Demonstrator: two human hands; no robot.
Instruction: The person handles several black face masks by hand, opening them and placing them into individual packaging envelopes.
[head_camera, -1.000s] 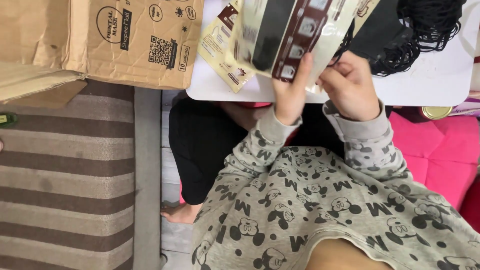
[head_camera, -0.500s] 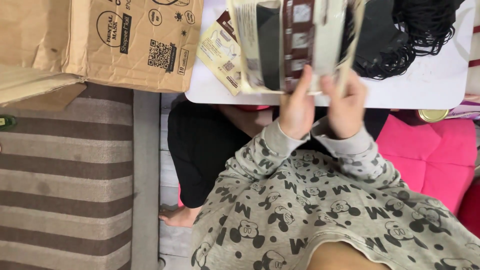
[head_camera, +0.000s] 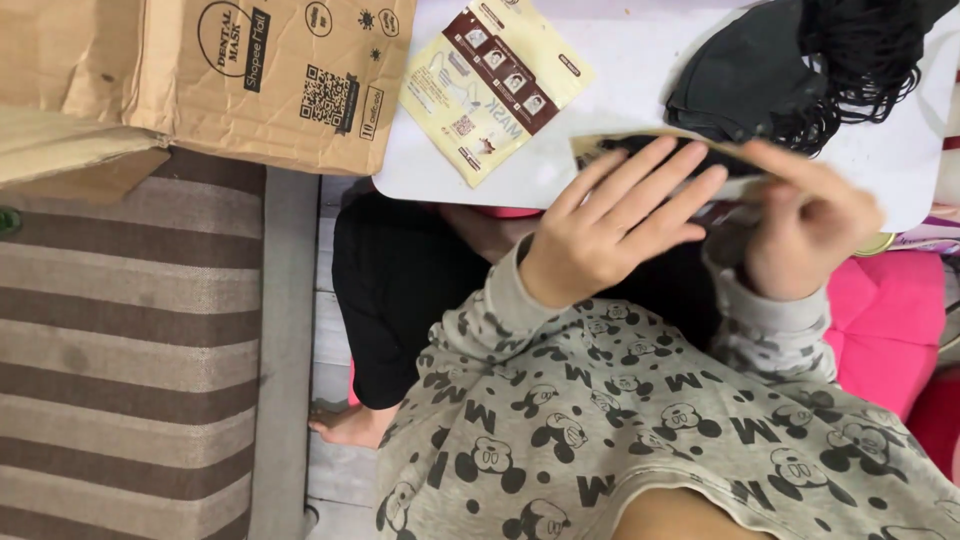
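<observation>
Over the white table (head_camera: 620, 90) edge, our left hand (head_camera: 610, 225) and right hand (head_camera: 805, 235) clamp one flat packet (head_camera: 640, 143). Black masks (head_camera: 760, 75) lie just beyond.

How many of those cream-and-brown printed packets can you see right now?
2: one packet lies flat on the white table; another packet is held edge-on between the left hand and right hand. More may be hidden.

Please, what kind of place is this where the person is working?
Probably a room at home, used for packing by hand. The person sits on the floor at a low white table, with a striped rug and a pink cushion nearby. A cardboard box stands beside the table.
</observation>
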